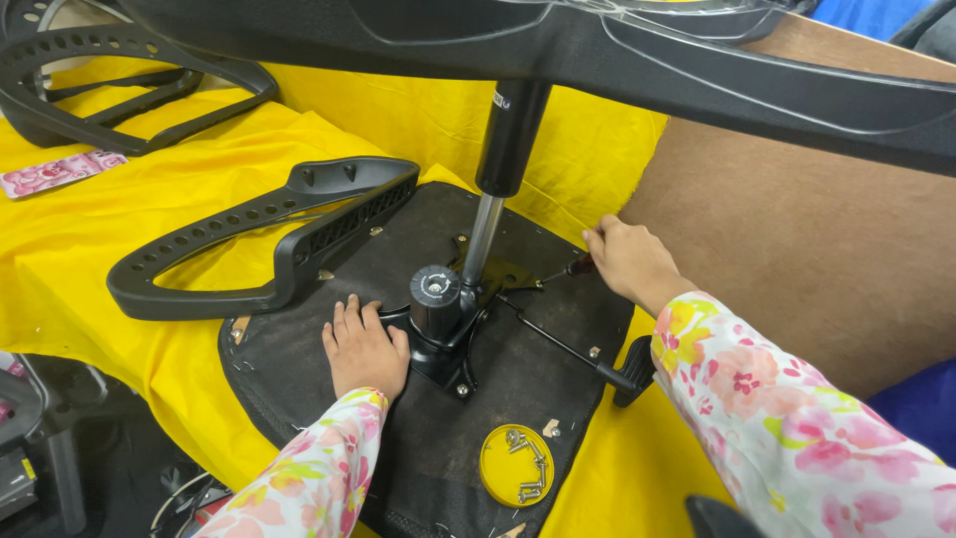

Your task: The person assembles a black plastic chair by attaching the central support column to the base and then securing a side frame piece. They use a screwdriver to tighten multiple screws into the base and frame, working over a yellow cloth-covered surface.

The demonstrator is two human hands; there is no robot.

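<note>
The upturned seat base (518, 399) was laid flat on the yellow-covered desk (100, 259). It was pressed steady by the left hand (364, 349), flat and open, beside the black mechanism (443, 319). A screwdriver (566, 271) was gripped in the closed right hand (629, 261). Screws were kept in a yellow lid (495, 476) near the front edge.

A table (846, 259) with a brown top carries everything, and a yellow cloth (90, 229) covers most of it, leaving the right side bare. On the cloth, near the front edge, lies an upturned black chair seat (558, 369). A black armrest (259, 234) rests partly on the seat's left edge and partly on the cloth. Toward the far left corner lie another black chair part (110, 85) and a small pink packet (60, 171).
</note>
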